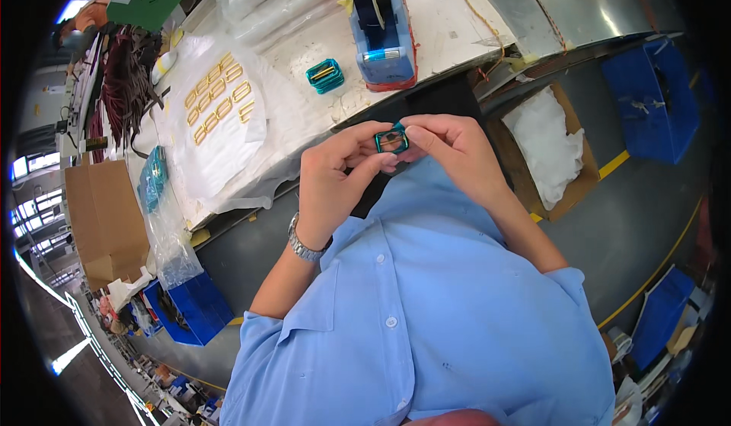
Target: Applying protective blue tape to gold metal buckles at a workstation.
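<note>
Our white tabletop (442, 30) carries, at ten o'clock, sheeting (245, 146) with gold buckles (205, 100); near twelve, teal buckles (324, 85) and a blue tape dispenser (390, 65).

Our left hand (329, 173) and right hand (458, 152) have an open path over the worktop's (442, 38) front edge to the teal buckle stack (325, 76). The blue tape dispenser (390, 68) blocks sideways reach rightward; beyond it, we have bare room, crossed by a cord (477, 11). Leftward we can pass to the gold buckles (217, 100). Plastic-covered rolls (263, 7) obstruct us toward the back.
</note>
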A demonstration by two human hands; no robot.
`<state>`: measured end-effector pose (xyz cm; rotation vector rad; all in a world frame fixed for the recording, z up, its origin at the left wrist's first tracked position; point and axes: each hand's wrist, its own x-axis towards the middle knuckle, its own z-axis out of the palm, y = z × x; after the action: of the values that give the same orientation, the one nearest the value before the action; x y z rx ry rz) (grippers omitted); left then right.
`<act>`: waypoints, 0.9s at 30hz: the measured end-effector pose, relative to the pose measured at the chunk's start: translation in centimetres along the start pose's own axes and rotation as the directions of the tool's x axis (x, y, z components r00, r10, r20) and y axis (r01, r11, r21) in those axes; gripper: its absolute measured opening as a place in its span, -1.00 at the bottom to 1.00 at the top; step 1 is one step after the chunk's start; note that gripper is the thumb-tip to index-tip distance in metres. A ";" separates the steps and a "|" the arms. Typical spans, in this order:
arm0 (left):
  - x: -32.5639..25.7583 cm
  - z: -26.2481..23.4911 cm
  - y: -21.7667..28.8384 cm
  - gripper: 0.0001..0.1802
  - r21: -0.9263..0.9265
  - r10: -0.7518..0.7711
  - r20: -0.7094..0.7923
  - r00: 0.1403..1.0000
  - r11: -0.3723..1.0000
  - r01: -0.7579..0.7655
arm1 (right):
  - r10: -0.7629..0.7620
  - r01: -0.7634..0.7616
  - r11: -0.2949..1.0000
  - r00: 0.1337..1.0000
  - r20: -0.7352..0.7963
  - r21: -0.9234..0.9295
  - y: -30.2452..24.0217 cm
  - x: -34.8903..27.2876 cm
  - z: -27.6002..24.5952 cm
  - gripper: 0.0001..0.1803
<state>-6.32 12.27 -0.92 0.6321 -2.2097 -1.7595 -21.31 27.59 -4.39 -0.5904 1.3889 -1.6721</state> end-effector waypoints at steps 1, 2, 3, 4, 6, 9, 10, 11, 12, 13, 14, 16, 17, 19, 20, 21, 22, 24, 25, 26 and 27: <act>0.1 -0.3 -0.3 -0.61 -0.071 -0.003 0.032 0.999 0.997 0.005 | 0.004 -0.004 1.000 1.000 0.004 -0.009 0.0 0.2 0.0 -0.71; 0.2 -0.8 -0.5 -0.61 -0.139 -0.004 0.063 0.998 0.990 0.013 | -0.036 0.038 0.994 0.999 0.021 -0.098 0.0 0.5 0.2 -0.72; 0.2 -1.1 -0.8 -0.61 -0.144 -0.005 0.056 0.998 0.989 0.013 | -0.076 0.083 0.979 0.996 0.042 -0.184 0.0 0.8 0.3 -0.74; 0.3 -1.3 -1.0 -0.61 -0.179 -0.007 0.069 0.998 0.984 0.020 | -0.073 0.081 0.979 0.996 0.048 -0.189 -0.4 1.1 0.4 -0.74; -0.4 -1.7 -1.4 -0.61 -0.220 -0.016 0.074 0.997 0.975 0.032 | -0.091 0.130 0.938 0.987 0.134 -0.320 -1.3 1.3 0.7 -0.76; -1.5 -1.9 -1.9 -0.59 -0.109 -0.012 0.051 0.999 0.994 0.018 | -0.009 0.054 0.954 0.988 0.151 -0.296 -1.0 1.5 1.4 -0.78; -1.6 -2.2 -1.7 -0.58 0.099 0.123 0.032 0.992 0.987 -0.126 | -0.006 0.055 0.951 0.987 0.159 -0.304 -1.3 1.5 1.6 -0.78; -1.7 -2.5 -1.5 -0.57 0.304 0.256 0.036 0.966 0.918 -0.255 | 0.009 0.073 0.914 0.980 0.201 -0.399 -1.8 1.7 1.8 -0.77; -1.7 -2.8 -1.5 -0.57 0.300 0.260 0.021 0.965 0.919 -0.254 | 0.027 0.098 0.867 0.970 0.243 -0.489 -2.1 1.8 1.9 -0.77; -1.7 -3.1 -1.4 -0.57 0.387 0.324 0.078 0.943 0.862 -0.328 | 0.030 0.105 0.861 0.966 0.257 -0.497 -2.2 1.8 2.1 -0.77; -1.6 -3.6 -1.2 -0.56 0.470 0.380 0.139 0.915 0.788 -0.398 | 0.046 0.090 0.856 0.968 0.248 -0.510 -2.4 1.8 2.6 -0.78; -1.3 -4.0 -0.9 -0.57 0.455 0.416 0.114 0.902 0.786 -0.420 | 0.057 0.091 0.845 0.964 0.259 -0.526 -2.5 2.1 3.1 -0.78; -1.2 -4.0 -0.7 -0.58 0.430 0.446 0.112 0.888 0.784 -0.449 | 0.076 0.007 0.919 0.978 0.194 -0.394 -2.1 2.1 3.1 -0.77; -1.1 -4.4 -0.2 -0.59 0.449 0.424 0.086 0.901 0.791 -0.415 | 0.100 -0.062 0.966 0.985 0.143 -0.253 -1.8 2.6 3.6 -0.76; -0.9 -4.6 0.2 -0.58 0.502 0.427 0.092 0.899 0.760 -0.413 | 0.063 -0.031 0.968 0.990 0.123 -0.247 -1.9 2.9 3.8 -0.72; -0.5 -4.8 0.4 -0.58 0.553 0.429 0.101 0.898 0.726 -0.409 | 0.026 -0.001 0.971 0.995 0.100 -0.241 -2.0 3.1 3.9 -0.69; 0.0 -5.1 0.5 -0.58 0.553 0.437 0.100 0.894 0.723 -0.415 | 0.020 0.005 0.969 0.995 0.100 -0.246 -1.8 3.5 3.7 -0.69; 1.4 -6.0 0.7 -0.63 0.609 0.527 0.013 0.850 0.670 -0.425 | 0.070 -0.072 0.997 0.993 0.098 0.014 -1.5 4.4 3.4 -0.65; 2.5 -6.5 0.5 -0.65 0.606 0.578 -0.061 0.814 0.669 -0.430 | 0.066 -0.068 0.998 0.993 0.098 0.013 -1.8 4.5 3.3 -0.65; 3.7 -6.9 0.3 -0.65 0.617 0.594 -0.111 0.796 0.670 -0.414 | 0.086 -0.091 0.995 0.993 0.084 0.049 -2.0 4.4 3.3 -0.65; 4.7 -7.3 0.1 -0.64 0.628 0.609 -0.160 0.777 0.670 -0.396 | 0.107 -0.113 0.990 0.992 0.072 0.087 -2.2 4.2 3.4 -0.64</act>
<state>-7.20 3.76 0.53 0.3290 -2.3120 -0.6307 -21.52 22.23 -2.07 -0.5046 1.2677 -1.6034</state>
